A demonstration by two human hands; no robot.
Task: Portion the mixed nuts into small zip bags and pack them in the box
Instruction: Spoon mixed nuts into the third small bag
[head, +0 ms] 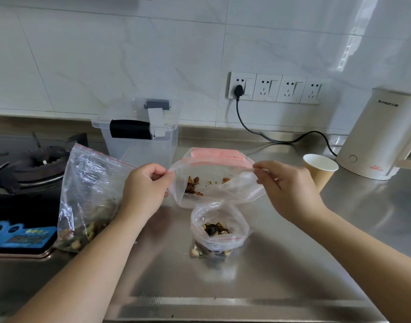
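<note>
You're pinching the small zip bag (213, 183) mouth open, left hand (145, 186) and right hand (286, 185) gripping opposite rim corners, few nuts (194, 186) sitting inside below your grip, filled zip bag (219, 229) standing just beneath on the steel counter (281, 276).

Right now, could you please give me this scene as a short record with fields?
held bag: zip bag with a few nuts, held up by its mouth
left hand: pinches the bag's left edge
right hand: pinches the bag's right edge
filled bag: small bag of nuts, open, on the steel counter
supply: large bag at left
box: clear box behind
</note>
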